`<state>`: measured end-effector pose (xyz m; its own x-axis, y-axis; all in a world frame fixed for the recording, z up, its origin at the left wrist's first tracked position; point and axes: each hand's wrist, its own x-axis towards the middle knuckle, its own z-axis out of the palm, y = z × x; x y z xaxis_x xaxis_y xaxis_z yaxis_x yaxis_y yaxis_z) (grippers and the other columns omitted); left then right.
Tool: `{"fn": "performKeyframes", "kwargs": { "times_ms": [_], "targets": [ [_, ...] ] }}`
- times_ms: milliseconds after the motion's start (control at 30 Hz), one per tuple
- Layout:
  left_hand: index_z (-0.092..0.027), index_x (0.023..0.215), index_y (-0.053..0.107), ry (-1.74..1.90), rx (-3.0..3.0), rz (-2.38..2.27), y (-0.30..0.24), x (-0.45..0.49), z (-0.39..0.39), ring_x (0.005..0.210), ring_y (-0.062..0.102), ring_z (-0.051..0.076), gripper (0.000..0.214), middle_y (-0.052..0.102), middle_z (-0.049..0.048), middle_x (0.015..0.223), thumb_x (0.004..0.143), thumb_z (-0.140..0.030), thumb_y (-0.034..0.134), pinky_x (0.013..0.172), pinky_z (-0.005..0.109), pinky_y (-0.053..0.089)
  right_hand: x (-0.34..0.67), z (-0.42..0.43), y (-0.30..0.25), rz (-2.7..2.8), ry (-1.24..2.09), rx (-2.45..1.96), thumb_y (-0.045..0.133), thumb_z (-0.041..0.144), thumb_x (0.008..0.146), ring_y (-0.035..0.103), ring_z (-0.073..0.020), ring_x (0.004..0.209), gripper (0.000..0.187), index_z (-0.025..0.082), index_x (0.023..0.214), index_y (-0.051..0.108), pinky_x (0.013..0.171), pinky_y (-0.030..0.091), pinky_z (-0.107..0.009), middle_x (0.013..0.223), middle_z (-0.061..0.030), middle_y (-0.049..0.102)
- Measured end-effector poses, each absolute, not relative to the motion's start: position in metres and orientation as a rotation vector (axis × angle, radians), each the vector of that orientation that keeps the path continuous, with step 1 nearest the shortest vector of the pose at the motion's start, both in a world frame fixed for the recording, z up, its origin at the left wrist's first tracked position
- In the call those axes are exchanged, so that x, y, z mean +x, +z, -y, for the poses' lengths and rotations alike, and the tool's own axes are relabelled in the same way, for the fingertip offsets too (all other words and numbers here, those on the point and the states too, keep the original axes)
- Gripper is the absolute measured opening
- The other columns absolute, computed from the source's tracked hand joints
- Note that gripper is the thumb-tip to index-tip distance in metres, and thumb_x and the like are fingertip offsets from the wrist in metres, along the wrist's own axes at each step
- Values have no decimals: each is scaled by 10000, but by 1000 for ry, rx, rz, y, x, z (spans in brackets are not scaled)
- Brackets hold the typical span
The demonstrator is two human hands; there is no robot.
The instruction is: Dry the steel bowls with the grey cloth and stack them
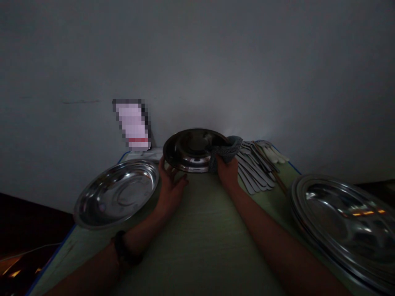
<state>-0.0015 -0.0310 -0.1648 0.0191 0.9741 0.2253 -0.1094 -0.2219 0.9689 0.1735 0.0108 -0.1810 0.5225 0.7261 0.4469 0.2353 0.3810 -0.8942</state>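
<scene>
Between my two hands a round steel basin is held up, tilted, near the wall. My left hand grips its lower left rim, the fingers partly hidden behind it. At the right rim, my right hand is closed on a grey textured cloth that presses against the steel. Just left of my left hand, a second shiny steel basin lies on the table, its hollow side up.
Several spoons and white-handled cutlery lie on the green table at right. A stack of steel basins stands at the right edge. A blurred-out phone leans on the wall.
</scene>
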Motion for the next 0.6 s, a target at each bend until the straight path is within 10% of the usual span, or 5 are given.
{"fn": "performKeyframes", "kwargs": {
  "times_ms": [600],
  "targets": [
    [-288,1223,234,1376,1136,-1062,-155,3,35,1136,628,225,705,550,104,1361,726,-142,711,1017,448,462,174,-10,-179,1065,425,-1242,623,451,735,634,-234,737,282,179,701,689,717,470,-357,724,-71,722]
  ]
}}
